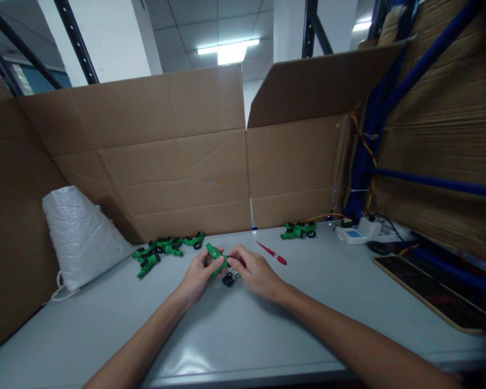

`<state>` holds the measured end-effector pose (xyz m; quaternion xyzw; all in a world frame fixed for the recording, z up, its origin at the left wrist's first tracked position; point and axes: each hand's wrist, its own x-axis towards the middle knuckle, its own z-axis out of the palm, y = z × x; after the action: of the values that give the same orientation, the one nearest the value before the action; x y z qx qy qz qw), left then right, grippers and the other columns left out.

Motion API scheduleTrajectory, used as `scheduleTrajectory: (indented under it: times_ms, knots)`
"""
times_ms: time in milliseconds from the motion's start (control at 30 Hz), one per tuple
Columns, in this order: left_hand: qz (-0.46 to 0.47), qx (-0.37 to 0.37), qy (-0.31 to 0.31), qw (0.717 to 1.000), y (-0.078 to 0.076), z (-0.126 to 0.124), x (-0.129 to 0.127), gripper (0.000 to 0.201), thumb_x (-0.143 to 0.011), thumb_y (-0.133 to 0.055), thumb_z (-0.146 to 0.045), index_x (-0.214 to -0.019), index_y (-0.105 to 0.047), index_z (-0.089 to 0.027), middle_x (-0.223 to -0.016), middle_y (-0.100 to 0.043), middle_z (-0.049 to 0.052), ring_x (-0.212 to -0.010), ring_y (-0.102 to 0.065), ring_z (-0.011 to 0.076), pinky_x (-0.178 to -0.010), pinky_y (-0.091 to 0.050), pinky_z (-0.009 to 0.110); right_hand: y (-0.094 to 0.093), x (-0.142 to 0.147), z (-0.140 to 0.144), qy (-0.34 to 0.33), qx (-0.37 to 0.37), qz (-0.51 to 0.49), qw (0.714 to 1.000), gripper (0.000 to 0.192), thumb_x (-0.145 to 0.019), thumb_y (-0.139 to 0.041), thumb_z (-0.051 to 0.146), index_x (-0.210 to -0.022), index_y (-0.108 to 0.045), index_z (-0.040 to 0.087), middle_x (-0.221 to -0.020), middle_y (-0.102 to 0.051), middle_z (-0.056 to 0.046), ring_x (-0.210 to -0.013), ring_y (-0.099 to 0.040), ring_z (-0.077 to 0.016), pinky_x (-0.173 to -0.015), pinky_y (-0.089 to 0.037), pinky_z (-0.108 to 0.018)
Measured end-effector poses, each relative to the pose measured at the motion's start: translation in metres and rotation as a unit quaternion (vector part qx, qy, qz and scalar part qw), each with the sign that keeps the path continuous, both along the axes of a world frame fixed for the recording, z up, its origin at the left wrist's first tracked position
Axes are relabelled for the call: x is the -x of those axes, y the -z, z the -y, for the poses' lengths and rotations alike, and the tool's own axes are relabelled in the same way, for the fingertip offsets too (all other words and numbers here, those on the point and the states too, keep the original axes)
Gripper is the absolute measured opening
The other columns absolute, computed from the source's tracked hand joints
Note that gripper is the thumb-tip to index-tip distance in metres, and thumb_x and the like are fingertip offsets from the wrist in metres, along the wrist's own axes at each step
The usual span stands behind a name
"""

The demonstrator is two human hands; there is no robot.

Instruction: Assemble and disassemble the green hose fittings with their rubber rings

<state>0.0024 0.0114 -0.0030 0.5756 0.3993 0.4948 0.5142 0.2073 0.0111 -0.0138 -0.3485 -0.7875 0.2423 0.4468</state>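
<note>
You are working at a pale grey table (235, 335) walled in by brown cardboard sheets (166, 162) at the back and left. Your left hand (198, 275) and right hand (253, 273) meet near the middle of the table, both closed on one green plastic part (216, 256), held just above the surface. Small black rings (228, 279) lie on the table right under your hands. A heap of similar green parts (164, 249) sits to the left, near a white woven sack (79, 232). A red screwdriver (272, 253) lies just right of your hands, and another green part (298, 230) rests further back. To the right stand a white power strip (358, 231), a dark board (433, 289) and blue shelving (392, 92). A ceiling light (229, 49) glows overhead.
</note>
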Motion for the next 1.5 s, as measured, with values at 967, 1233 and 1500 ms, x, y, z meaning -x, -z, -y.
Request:
scheduleTrajectory:
  times_ms: [967,1233,1500]
  knots:
    - [-0.033,-0.044,-0.008,0.998,-0.003,0.002,0.001,0.053,-0.082,-0.085,-0.05,-0.117,-0.069,-0.015,-0.095,-0.07,0.005,-0.08,-0.064,0.0165,-0.071,-0.05,0.026,0.0,-0.004,0.0,-0.018,-0.004,0.013,1.0,0.018,-0.101,-0.063,0.037,-0.11,-0.058,0.022,-0.09,-0.067,0.0,-0.077,-0.061,-0.0174,-0.073,-0.043,-0.028]
    - [-0.032,-0.044,-0.001,0.999,-0.001,0.0,0.002,0.054,-0.084,-0.083,-0.05,-0.12,-0.067,-0.014,-0.097,-0.07,0.005,-0.081,-0.065,0.0163,-0.07,-0.051,0.025,0.001,0.001,-0.001,-0.03,0.047,0.005,0.998,0.023,-0.104,-0.055,0.04,-0.091,-0.058,0.021,-0.072,-0.062,0.003,-0.065,-0.057,-0.0153,-0.062,-0.037,-0.026]
    - [-0.036,-0.035,-0.006,0.999,-0.001,0.001,0.001,0.057,-0.08,-0.086,-0.052,-0.119,-0.067,-0.015,-0.098,-0.071,0.006,-0.086,-0.067,0.0195,-0.07,-0.053,0.027,0.013,0.005,-0.008,-0.071,0.105,-0.054,0.99,0.039,-0.105,-0.052,0.05,-0.079,-0.053,0.021,-0.065,-0.057,0.003,-0.062,-0.053,-0.0145,-0.062,-0.037,-0.026]
